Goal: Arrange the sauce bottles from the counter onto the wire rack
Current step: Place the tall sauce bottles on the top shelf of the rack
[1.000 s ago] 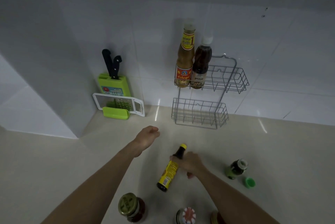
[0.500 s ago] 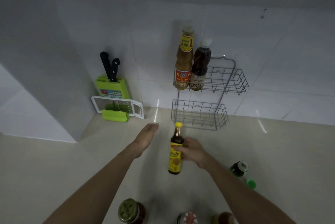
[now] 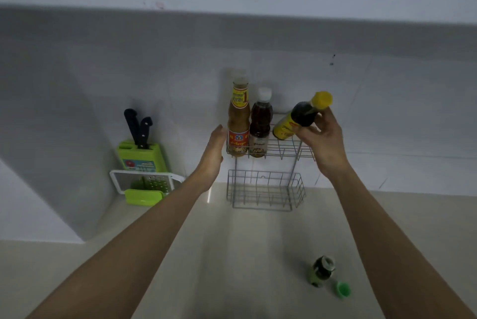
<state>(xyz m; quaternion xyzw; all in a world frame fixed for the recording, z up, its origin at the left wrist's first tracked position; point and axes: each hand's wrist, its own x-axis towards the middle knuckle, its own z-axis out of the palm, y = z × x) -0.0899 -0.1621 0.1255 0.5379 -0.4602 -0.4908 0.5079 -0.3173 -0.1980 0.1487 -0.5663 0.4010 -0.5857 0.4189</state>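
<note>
A two-tier wire rack [image 3: 265, 190] hangs on the tiled wall. Its upper basket holds a tall orange-brown sauce bottle [image 3: 238, 122] and a shorter dark red bottle [image 3: 260, 125] at the left end. My right hand [image 3: 322, 143] grips a dark soy sauce bottle [image 3: 299, 118] with a yellow cap and yellow label, tilted, its base over the right part of the upper basket. My left hand [image 3: 214, 149] is raised with fingers apart beside the rack's left edge, holding nothing. A small green-labelled bottle [image 3: 321, 271] stands uncapped on the counter, its green cap [image 3: 343, 289] beside it.
A green knife block [image 3: 140, 154] with two black-handled knives stands in the left corner, with a white and green grater [image 3: 144, 185] leaning in front of it. The rack's lower basket holds nothing. The beige counter [image 3: 245, 254] stretches toward me.
My right hand lifted the soy sauce bottle off the counter up to the upper basket. My left hand rose to the rack's left side. The view tilted up; the jars near me left the frame.
</note>
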